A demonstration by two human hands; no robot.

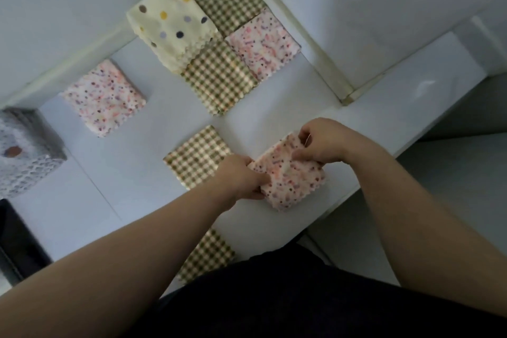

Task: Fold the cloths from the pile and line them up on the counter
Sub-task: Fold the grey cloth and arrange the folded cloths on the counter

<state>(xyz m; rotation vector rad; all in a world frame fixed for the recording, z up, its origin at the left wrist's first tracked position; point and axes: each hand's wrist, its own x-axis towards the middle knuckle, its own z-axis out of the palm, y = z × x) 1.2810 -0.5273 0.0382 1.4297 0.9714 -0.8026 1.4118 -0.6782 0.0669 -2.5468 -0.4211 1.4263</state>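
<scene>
A folded pink speckled cloth (290, 181) lies near the front edge of the white counter (131, 173). My left hand (241, 178) grips its left side and my right hand (321, 143) pinches its far right corner. A folded green checked cloth (196, 159) lies just left of it, partly under my left hand. Further back lie another checked cloth (219, 77), a pink speckled cloth (263, 44), a checked cloth (227, 0) in the corner, a cream polka-dot cloth (170, 22) and a pink speckled cloth (104, 96). One more checked cloth (208, 252) sits at the counter's front edge under my left arm.
A grey stack of cloths (24, 151) stands at the left edge of the counter. A dark object (19, 244) lies at the lower left. White walls close the counter at the back, and a raised ledge (411, 63) runs to the right. The floor drops away at the lower right.
</scene>
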